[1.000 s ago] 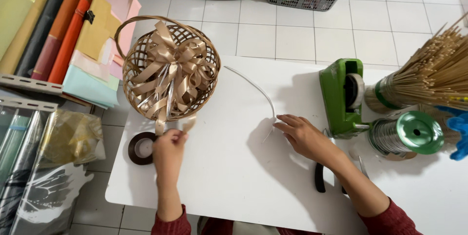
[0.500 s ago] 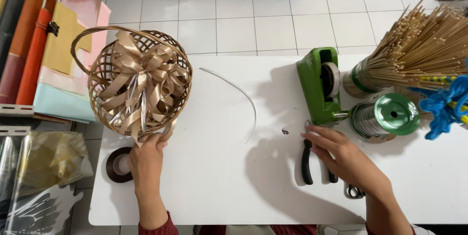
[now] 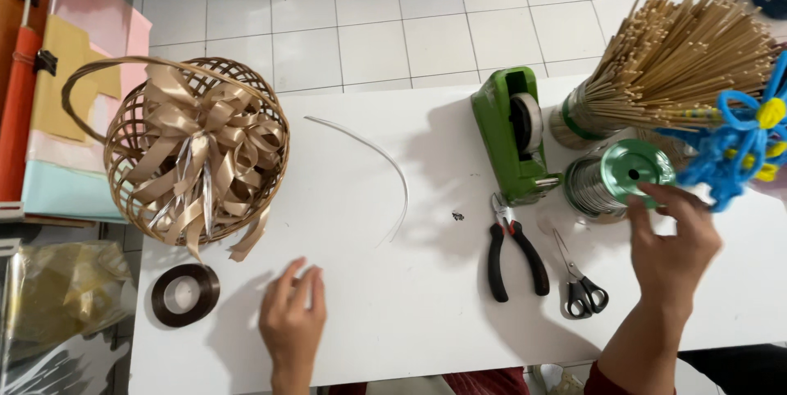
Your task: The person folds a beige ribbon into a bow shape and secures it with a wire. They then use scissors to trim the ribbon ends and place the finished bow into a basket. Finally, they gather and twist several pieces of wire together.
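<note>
One basket, one tape dispenser, one pliers, one scissors, two hands: left hand, right hand.

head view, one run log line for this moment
left hand: flat on white table, empty | right hand: open, fingertips at green wire spool | pliers, scissors: untouched

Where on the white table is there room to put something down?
The widest bare patch lies between the curved white strip and the black-handled pliers, running to the near edge beside the left hand. The right side is crowded: green tape dispenser, stick bundle, green-capped spool, scissors and right hand.
</note>
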